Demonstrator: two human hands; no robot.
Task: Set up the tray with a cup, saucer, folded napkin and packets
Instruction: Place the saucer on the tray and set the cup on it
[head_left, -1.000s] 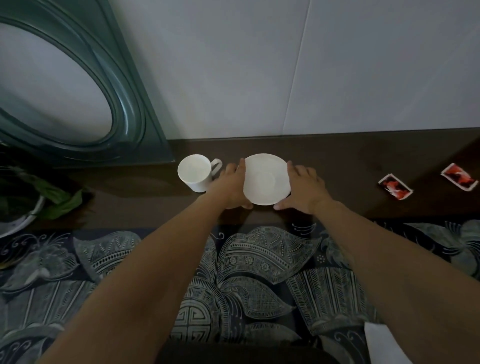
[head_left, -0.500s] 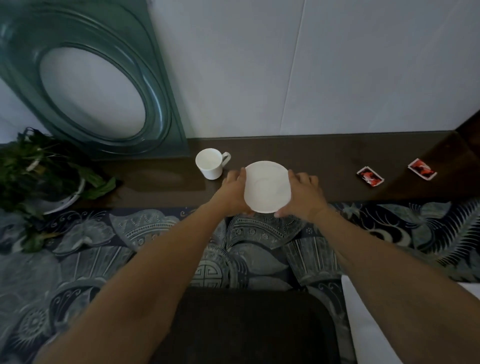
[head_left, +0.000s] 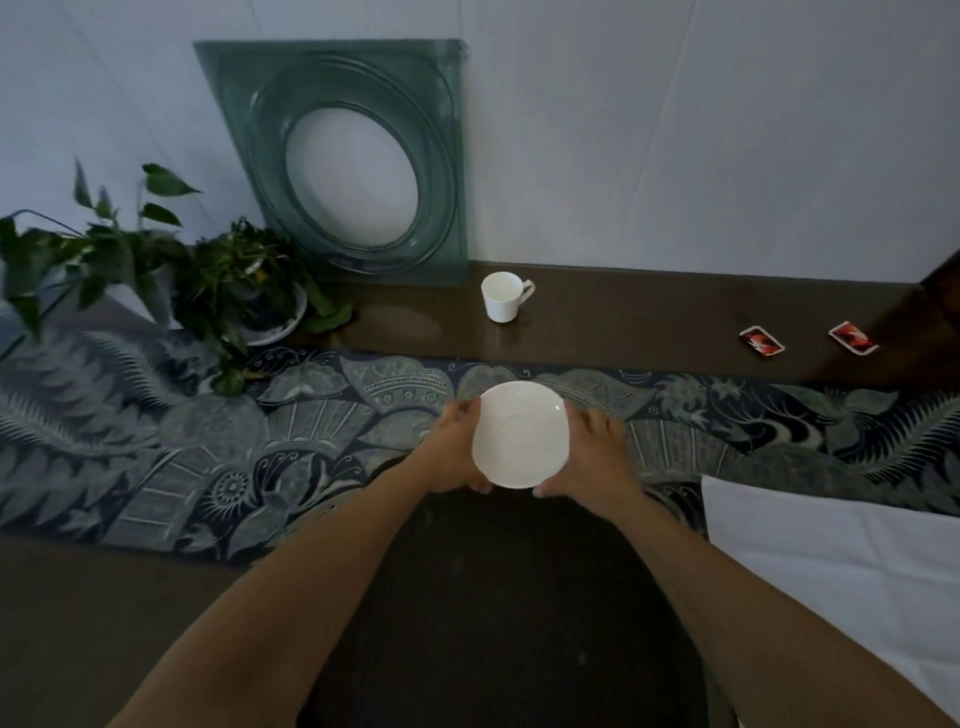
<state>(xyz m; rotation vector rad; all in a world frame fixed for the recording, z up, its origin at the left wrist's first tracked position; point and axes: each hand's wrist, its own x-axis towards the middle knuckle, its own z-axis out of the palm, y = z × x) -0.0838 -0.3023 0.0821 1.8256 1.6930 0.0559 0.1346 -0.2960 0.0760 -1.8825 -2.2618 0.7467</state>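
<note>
A white saucer (head_left: 519, 434) is held in the air between both hands, above the far edge of a dark round tray (head_left: 498, 613). My left hand (head_left: 451, 447) grips its left rim and my right hand (head_left: 589, 457) grips its right rim. A white cup (head_left: 502, 297) with its handle to the right stands on the dark brown table near the wall. Two red packets (head_left: 761, 342) (head_left: 852, 336) lie at the far right of the table. A white napkin (head_left: 841, 566) lies unfolded to the right of the tray.
A patterned blue-grey runner (head_left: 208, 431) crosses the table under the tray's far edge. A green glass square dish (head_left: 358, 161) leans against the wall behind the cup. Potted plants (head_left: 228, 280) stand at the far left.
Both hands have brought the saucer from the back of the table, beside the cup, toward me to the tray's far edge. The view has pulled back, so the tray and napkin show more.
</note>
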